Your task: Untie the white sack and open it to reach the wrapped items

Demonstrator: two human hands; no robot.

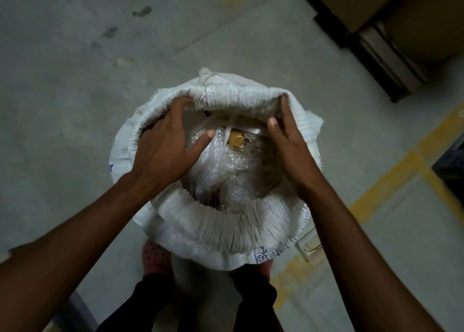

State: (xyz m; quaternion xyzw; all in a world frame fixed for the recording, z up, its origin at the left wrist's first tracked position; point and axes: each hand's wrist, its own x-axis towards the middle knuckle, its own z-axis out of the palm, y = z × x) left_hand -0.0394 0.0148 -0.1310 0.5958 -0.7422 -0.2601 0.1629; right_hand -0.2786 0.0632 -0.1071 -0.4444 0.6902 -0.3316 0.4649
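A white woven sack (226, 226) stands on the floor in front of me, its mouth open and its rim rolled outward in gathered folds. Inside lies a bundle wrapped in clear bubble wrap (226, 166), crossed by a white strap, with brown tape (236, 139) near the top. My left hand (165, 143) grips the rolled rim on the left, fingers curled over it, thumb pointing into the opening. My right hand (288, 143) holds the rim on the right, fingers hooked over the far edge. A knotted tie end (208, 74) sticks up at the back.
The grey concrete floor (100, 55) has yellow painted lines (391, 181) on the right. Cardboard boxes on a dark pallet (376, 43) stand at the top right. My feet in pink perforated clogs (155, 259) are just below the sack.
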